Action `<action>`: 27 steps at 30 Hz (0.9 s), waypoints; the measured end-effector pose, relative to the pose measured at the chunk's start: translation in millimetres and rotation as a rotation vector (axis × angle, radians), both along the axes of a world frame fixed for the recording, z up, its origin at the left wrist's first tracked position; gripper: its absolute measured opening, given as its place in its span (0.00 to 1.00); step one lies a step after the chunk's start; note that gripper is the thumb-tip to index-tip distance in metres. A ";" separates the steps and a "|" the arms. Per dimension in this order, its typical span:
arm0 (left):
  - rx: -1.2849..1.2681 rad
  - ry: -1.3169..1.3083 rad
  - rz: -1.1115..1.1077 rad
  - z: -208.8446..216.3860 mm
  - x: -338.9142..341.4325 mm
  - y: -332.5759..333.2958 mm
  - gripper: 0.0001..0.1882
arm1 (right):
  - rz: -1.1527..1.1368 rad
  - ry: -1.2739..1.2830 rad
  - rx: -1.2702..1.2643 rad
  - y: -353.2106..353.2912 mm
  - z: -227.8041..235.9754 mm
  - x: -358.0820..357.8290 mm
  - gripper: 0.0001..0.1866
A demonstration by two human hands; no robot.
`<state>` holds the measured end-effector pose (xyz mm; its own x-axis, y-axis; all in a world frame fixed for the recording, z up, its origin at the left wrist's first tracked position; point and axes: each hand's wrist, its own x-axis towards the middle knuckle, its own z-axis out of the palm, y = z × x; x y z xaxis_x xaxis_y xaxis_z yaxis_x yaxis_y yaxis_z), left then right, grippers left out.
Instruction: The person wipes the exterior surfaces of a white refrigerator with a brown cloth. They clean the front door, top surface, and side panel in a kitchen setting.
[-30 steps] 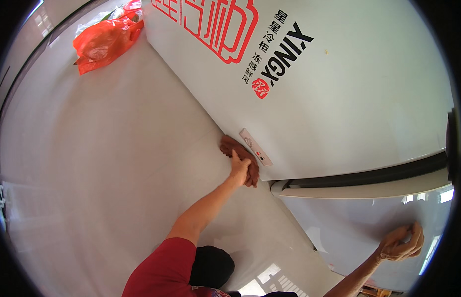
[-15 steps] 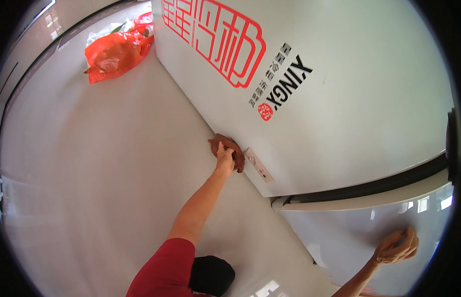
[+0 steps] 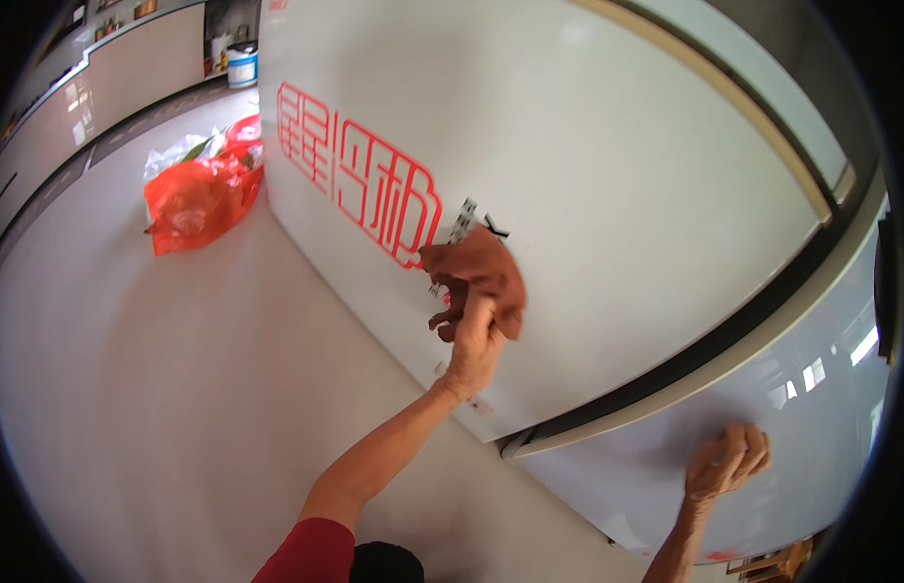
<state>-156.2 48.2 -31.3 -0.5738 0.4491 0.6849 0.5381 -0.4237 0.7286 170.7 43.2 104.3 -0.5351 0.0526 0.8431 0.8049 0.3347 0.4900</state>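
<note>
My left hand [image 3: 476, 355] grips a brown cloth [image 3: 486, 267], bunched in my fingers with part of it flaring upward. The cloth is over the front of a large white appliance cabinet [image 3: 617, 185], hiding part of its black lettering beside a red outlined emblem [image 3: 359, 175]. My right hand [image 3: 729, 460] has its fingers curled in, with nothing visible in them. It is close to a glossy pale curved panel [image 3: 646, 466]; whether it touches is hard to tell.
A red plastic bag [image 3: 204, 199] with clear plastic lies on the pale floor [image 3: 180, 389], near the cabinet's far end. Low cupboards [image 3: 146, 63] line the far left wall. A blue-and-white bucket [image 3: 242, 63] stands behind the cabinet's far corner.
My left hand has lifted the cloth from the cabinet's bottom edge, by the control strip, up to the lettering. My right hand has shifted slightly left. The view takes in more of the room.
</note>
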 end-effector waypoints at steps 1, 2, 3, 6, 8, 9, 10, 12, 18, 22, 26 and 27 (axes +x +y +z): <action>0.108 0.066 -0.062 14.6 6.2 5.0 0.13 | 0.071 0.035 -0.077 -6.6 -1.2 -10.1 0.16; 0.218 0.132 -0.125 27.4 11.0 10.9 0.14 | 0.133 -0.006 -0.078 -12.5 2.0 -27.8 0.17; 0.211 0.186 -0.137 34.5 6.1 12.8 0.17 | 0.192 -0.021 -0.102 -19.8 7.3 -58.7 0.16; 0.185 0.350 -0.007 79.4 1.2 12.0 0.20 | 0.304 0.040 -0.208 -17.6 37.5 -120.6 0.20; 0.131 0.425 0.067 112.7 -3.0 16.4 0.15 | 0.209 0.085 -0.229 -4.3 56.1 -145.0 0.25; 0.084 0.449 0.082 120.3 -20.3 18.8 0.14 | 0.190 0.120 -0.221 5.6 59.4 -162.4 0.27; 0.056 0.461 0.072 135.1 -28.7 22.9 0.13 | 0.141 0.147 -0.200 12.1 66.8 -170.6 0.28; -0.132 0.178 -0.046 156.9 -42.1 28.2 0.11 | 0.067 0.225 -0.165 22.3 80.5 -182.8 0.30; -0.171 0.550 0.046 203.4 -43.5 35.7 0.26 | 0.009 0.257 -0.003 41.2 75.1 -188.0 0.26; 0.207 0.451 -0.067 239.1 -38.4 49.0 0.31 | 0.267 0.380 -0.018 47.8 72.5 -183.7 0.27; -0.198 0.633 0.215 248.8 -57.7 57.3 0.26 | 0.362 0.440 -0.044 52.8 71.0 -174.2 0.32; -0.371 0.696 0.308 256.1 -62.3 51.6 0.24 | 0.368 0.457 -0.054 53.0 69.3 -174.8 0.32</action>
